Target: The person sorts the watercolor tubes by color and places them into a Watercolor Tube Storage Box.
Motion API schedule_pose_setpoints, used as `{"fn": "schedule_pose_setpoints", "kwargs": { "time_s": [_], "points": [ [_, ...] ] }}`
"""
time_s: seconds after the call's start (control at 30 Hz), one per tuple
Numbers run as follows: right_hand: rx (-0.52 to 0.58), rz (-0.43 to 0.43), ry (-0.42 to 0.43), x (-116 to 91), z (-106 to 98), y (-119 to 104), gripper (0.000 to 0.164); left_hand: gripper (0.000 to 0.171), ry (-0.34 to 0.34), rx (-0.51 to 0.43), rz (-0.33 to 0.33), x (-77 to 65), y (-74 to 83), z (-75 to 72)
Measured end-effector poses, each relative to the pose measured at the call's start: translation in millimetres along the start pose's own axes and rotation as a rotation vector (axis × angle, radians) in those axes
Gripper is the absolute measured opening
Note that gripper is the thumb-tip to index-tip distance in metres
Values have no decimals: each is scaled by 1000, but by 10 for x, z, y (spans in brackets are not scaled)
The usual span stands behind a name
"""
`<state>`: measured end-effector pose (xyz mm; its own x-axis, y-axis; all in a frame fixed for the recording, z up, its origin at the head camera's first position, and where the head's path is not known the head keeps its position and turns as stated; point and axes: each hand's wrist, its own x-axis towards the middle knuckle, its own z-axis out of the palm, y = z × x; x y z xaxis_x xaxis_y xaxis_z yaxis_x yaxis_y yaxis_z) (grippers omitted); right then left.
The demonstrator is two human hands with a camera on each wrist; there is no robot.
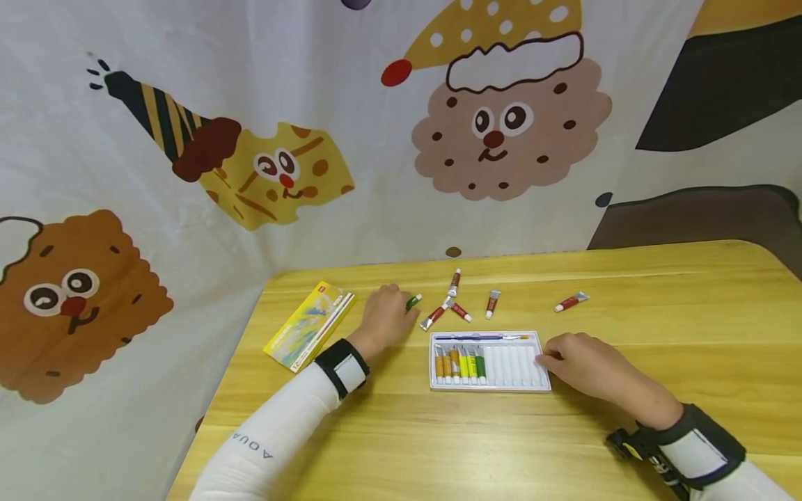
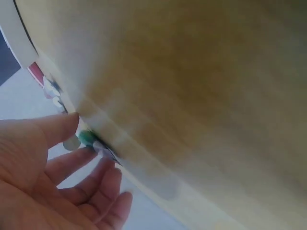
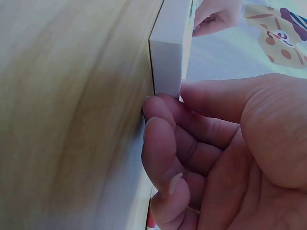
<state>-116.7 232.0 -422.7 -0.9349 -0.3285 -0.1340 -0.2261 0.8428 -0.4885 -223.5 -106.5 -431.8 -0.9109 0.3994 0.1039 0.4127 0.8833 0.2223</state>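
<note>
My left hand [image 1: 386, 316] is by the yellow box, with a green paint tube [image 1: 413, 301] between its thumb and fingers. In the left wrist view the green tube [image 2: 88, 138] lies low against the table, its far end partly behind the fingers. My right hand [image 1: 589, 365] pinches the right edge of a white plastic paint tray [image 1: 490, 389], thumb on the rim and fingers curled beside it. Several ochre, yellow and green paint tubes [image 1: 464, 363] fill the tray's left slots. A blue paintbrush [image 1: 479, 338] lies along its back groove.
A yellow paint box [image 1: 310, 327] lies at the table's left. Behind the tray are scattered red and brown tubes, including a brown tube [image 1: 455, 282] and a brownish-red tube [image 1: 493, 304]. One red tube [image 1: 571, 301] lies farther right. A printed curtain [image 1: 376, 209] hangs behind the table.
</note>
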Motion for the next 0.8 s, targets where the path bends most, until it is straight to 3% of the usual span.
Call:
{"fn": "schedule_pose_setpoints", "kwargs": {
  "time_s": [0.2, 0.4, 0.63, 0.8],
  "points": [
    [12, 3, -5, 3, 7, -7, 28, 28, -72, -5, 15, 53, 2, -58],
    [4, -4, 1, 5, 7, 3, 30, 23, -135, 104, 54, 68, -5, -120],
    [1, 1, 5, 3, 8, 9, 31, 19, -78, 23, 25, 35, -47, -108],
    [-3, 0, 9, 0, 6, 8, 31, 8, 19, -60, 108, -27, -22, -129]
  ]
}}
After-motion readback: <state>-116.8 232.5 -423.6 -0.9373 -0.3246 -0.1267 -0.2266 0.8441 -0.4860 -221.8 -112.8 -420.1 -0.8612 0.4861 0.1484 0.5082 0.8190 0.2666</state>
